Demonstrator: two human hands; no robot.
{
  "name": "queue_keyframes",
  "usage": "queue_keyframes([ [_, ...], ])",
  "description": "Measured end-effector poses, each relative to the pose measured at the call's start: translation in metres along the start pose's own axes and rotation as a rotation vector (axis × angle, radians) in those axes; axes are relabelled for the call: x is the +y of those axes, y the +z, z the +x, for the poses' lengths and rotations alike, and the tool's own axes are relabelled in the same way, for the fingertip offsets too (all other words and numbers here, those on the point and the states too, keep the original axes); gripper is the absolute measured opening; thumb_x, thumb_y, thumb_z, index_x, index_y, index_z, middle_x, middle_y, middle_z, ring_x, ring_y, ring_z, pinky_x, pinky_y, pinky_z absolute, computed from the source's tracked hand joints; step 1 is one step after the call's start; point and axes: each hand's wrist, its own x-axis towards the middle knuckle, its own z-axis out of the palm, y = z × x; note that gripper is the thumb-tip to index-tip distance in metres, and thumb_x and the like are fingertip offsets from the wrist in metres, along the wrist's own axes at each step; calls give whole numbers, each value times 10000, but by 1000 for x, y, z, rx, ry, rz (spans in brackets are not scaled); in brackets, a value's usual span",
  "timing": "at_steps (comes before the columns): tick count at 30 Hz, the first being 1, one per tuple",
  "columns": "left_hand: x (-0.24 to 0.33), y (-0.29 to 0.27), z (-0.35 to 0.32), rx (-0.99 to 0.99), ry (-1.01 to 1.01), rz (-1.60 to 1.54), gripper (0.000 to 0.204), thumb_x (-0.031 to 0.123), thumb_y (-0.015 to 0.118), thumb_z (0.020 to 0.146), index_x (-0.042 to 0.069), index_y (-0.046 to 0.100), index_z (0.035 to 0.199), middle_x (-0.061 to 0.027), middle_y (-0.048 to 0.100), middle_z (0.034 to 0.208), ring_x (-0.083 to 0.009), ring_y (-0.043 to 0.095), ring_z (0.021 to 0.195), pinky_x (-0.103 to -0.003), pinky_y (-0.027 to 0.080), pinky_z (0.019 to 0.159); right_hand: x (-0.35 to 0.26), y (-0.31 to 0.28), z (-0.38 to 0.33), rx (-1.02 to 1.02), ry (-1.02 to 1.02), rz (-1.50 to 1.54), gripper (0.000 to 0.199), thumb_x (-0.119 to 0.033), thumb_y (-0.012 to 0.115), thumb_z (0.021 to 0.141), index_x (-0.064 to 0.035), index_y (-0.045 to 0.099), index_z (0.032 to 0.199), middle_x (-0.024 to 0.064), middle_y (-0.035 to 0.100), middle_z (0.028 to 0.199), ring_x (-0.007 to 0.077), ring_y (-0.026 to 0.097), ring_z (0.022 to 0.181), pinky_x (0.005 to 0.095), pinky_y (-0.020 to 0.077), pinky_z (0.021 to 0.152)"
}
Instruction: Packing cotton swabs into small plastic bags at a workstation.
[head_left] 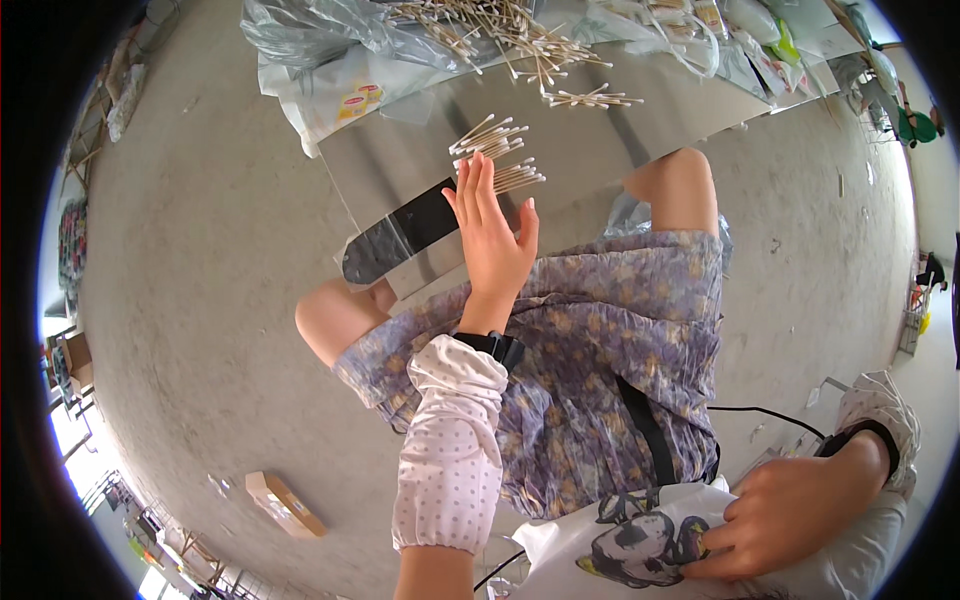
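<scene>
My left hand [490,235] is open, its fingers stretched out and its thumb held apart. The fingertips lie at a small group of wooden-stemmed cotton swabs [490,140] on the metal tabletop [400,155]; whether they press on the swabs is hard to tell. A few more swab stems run partly behind the fingers. Low on the right, my right hand [790,515] rests against the white apron [600,540] with a cartoon print, its fingers bent and apart. Nothing shows in it.
A big pile of loose swabs [520,30] covers the table's far side, with a smaller cluster [595,98] nearer. Grey plastic bags [310,35] lie far left, clear bags [680,35] far right. A black strip [400,235] is at the near edge. A cardboard box [285,505] stands on the floor.
</scene>
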Motion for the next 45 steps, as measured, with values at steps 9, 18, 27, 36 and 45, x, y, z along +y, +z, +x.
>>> queue_keyframes([
  [9,1,0,-3,2,-11,-17,638,164,626,906,8,343,1456,-198,381,1502,-405,290,1433,-618,149,1162,11,4,0,-346,-47,170,161,-174,542,865,-79,582,987,32,618,668,205,653,537,334,489,393],
  [18,0,3,-1,16,7,-3,599,166,627,905,7,376,1425,-193,396,1491,-407,312,1419,-619,155,1160,-4,31,19,-302,140,-84,201,-181,562,838,-69,603,1001,14,611,615,192,638,495,313,446,364],
  [27,-1,1,-1,16,5,3,592,176,626,912,9,379,1423,-198,403,1484,-405,317,1416,-617,151,1161,-3,40,44,95,-14,-31,138,-149,595,748,-12,610,751,91,606,570,222,627,526,365,469,440],
  [36,0,-10,11,-10,-93,-48,626,57,550,884,-37,309,1454,-223,382,1486,-423,310,1416,-613,154,1164,34,29,63,490,-176,-339,121,-193,594,807,-84,578,858,-43,467,603,130,521,504,296,387,399],
  [45,-14,-5,56,-254,30,319,697,138,509,897,-66,213,1494,-227,439,1459,-356,351,1411,-599,142,1175,83,25,51,313,-610,701,124,-140,606,903,-55,516,918,87,521,834,277,565,805,391,451,664],
])
